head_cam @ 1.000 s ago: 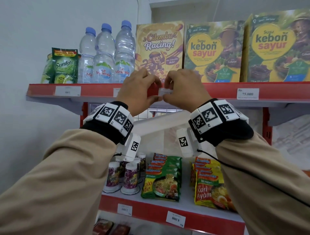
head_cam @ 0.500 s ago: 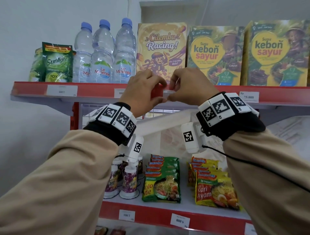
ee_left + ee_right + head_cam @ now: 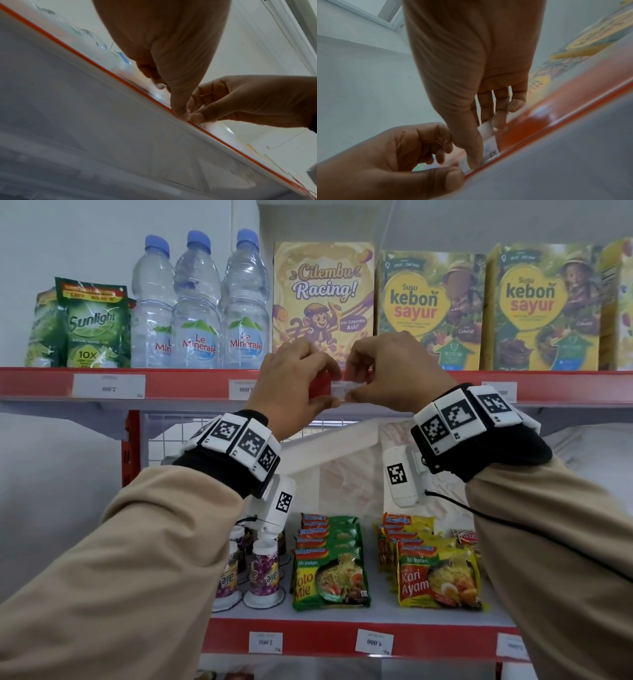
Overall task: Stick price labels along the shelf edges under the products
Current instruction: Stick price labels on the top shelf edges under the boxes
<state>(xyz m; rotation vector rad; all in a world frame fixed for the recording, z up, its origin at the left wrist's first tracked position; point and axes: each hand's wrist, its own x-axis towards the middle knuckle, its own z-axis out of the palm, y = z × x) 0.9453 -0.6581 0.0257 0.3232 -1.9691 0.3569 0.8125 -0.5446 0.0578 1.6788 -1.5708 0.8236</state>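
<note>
Both hands have barely shifted since a second ago, still meeting at the red metal shelf edge (image 3: 191, 381) under the yellow Cilembu Racing box (image 3: 322, 299). Left hand (image 3: 291, 385) and right hand (image 3: 394, 371) each pinch an end of the small white paper price label (image 3: 346, 389), held against that edge directly below the box. Labels left and right of the box look already stuck; this one seems not yet pressed flat. It is thin, with faint print, mostly hidden by fingers.
</note>
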